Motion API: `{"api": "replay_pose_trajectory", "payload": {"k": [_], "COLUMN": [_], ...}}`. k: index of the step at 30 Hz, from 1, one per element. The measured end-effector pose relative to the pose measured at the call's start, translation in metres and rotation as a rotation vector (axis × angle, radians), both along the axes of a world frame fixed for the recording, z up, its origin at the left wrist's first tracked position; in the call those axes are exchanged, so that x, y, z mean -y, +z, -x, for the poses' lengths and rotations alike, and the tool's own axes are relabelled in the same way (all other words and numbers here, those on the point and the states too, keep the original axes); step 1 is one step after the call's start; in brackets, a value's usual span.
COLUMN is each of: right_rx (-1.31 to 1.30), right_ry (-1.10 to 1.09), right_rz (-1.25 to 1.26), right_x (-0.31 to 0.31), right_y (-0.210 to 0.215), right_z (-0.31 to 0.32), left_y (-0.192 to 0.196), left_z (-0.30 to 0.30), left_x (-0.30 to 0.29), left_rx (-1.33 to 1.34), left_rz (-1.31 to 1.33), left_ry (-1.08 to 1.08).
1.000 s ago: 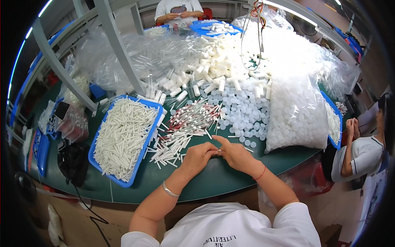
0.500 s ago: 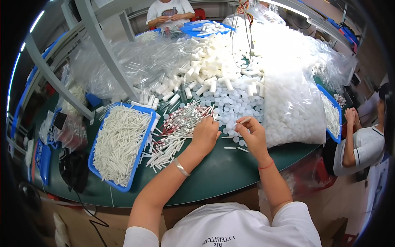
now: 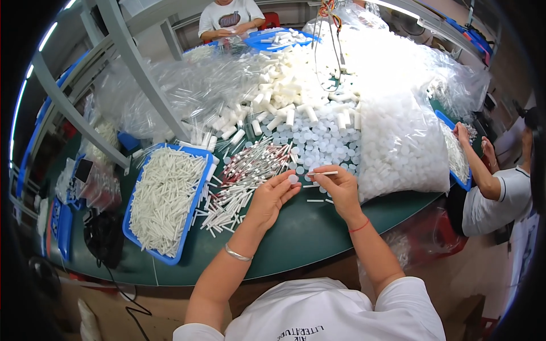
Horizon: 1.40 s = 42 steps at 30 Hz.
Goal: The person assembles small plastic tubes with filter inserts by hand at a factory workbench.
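Note:
Pinched in the fingers of my left hand (image 3: 269, 200) is a small round translucent white cap (image 3: 293, 179). My right hand (image 3: 341, 192), just beside it, grips a thin white stick (image 3: 323, 173) lying nearly level and pointing toward the cap; the two are apart. Beyond my hands spreads a pile of similar round caps (image 3: 324, 136). Left of my left hand lies a heap of thin sticks (image 3: 250, 165), some white, some with reddish parts. A few loose white sticks (image 3: 314, 200) rest on the green table under my right hand.
A blue tray (image 3: 127, 219) full of short white sticks stands at left, a large clear bag of caps (image 3: 401, 148) at right. White foam-like cylinders (image 3: 278, 85) and plastic bags (image 3: 170, 85) lie farther back. Grey frame posts (image 3: 145, 68) rise at left. Two people work at the far and right sides.
My left hand has come nearer from the stick heap and turned, now showing a cap in its fingers. My right hand moved slightly left. The person at right reached into their tray.

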State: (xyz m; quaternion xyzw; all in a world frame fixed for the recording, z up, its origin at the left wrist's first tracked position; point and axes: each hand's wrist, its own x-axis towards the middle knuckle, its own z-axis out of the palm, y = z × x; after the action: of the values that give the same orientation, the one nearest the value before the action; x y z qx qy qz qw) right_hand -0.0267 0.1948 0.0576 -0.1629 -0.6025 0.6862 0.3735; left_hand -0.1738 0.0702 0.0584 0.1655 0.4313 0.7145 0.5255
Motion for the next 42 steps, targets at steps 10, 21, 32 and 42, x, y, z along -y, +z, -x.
{"api": "replay_pose_trajectory", "payload": {"k": [10,21,32,42], "right_rx": [0.111,0.218,0.205,0.151], "right_ry": [0.036,-0.010,0.086,0.098], "right_rz": [-0.143,-0.357,-0.122,0.171], "right_x": [0.008,0.007,0.013,0.009], "right_y": [0.000,0.001,-0.001,-0.006], "right_z": [0.003,-0.001,0.004,0.008], "left_y": [-0.014,-0.011,-0.012,-0.015], "left_z": [-0.002,-0.008,-0.019,-0.019], "left_x": [0.011,0.013,0.009,-0.004], "left_rx": [0.177,-0.117,-0.065,-0.654], "left_rz": [-0.106,-0.016,0.012,0.006], "left_ry": [0.031,0.039,0.107,0.228]}}
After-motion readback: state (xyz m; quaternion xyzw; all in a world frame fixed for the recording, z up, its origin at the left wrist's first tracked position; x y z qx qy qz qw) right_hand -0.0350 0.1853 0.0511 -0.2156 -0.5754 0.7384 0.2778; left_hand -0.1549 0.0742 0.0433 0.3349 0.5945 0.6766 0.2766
